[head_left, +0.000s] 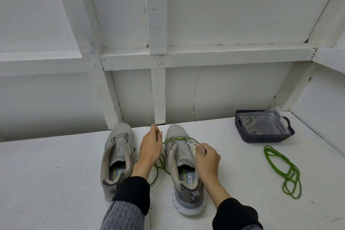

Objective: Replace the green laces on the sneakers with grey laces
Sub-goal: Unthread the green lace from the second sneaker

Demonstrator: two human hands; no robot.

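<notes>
— Head view, what shows on the white table point(56, 164)?

— Two grey sneakers, toes toward the far wall. The left sneaker point(116, 157) has no lace. The right sneaker point(183, 166) keeps a green lace point(177, 138) only through its far eyelets, its slack trailing between the shoes.

— And the hands?

— The left hand point(149, 152) pinches that lace between the shoes, fingers curled. The right hand point(206, 158) grips the right sneaker's eyelet flap.

— Elsewhere?

— A loose green lace point(283, 172) lies coiled at right; beyond it, a dark basket point(268, 137) holds a clear plastic bag point(265, 121).
</notes>
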